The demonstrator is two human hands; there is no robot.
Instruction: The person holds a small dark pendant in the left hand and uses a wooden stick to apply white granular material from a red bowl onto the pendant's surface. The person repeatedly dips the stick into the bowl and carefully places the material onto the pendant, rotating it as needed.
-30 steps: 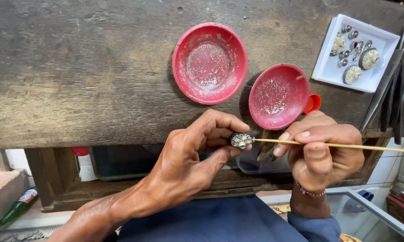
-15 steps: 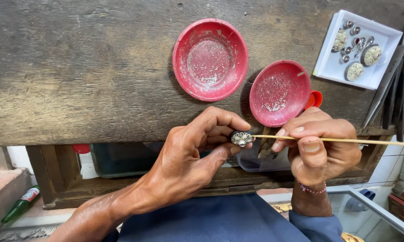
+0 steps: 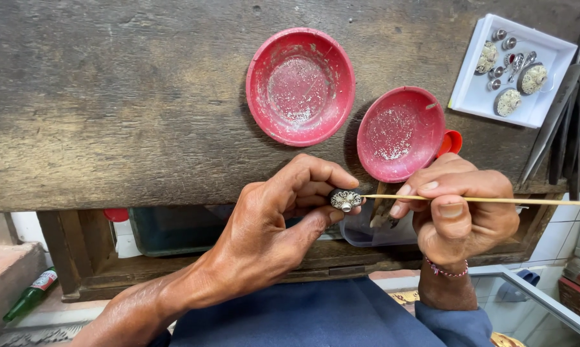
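One small round silver filigree ornament sits pinched between the thumb and fingers of the left hand, held just off the front edge of a worn, dark wooden surface. The right hand has its fingers closed around one thin pale wooden stick, whose tip meets the ornament's side while the other end runs out to the right. Two shallow red plastic dishes lie on the surface, the larger red dish to the left and the smaller red dish just beside the right hand, both dusted with pale glittering grains. One white square tray at the upper right holds several small silver pieces, too small to count surely. A few long grey metal tools lie at the right edge. Below the surface are a wooden shelf, pale tiled walls, and one green glass bottle lying at lower left.
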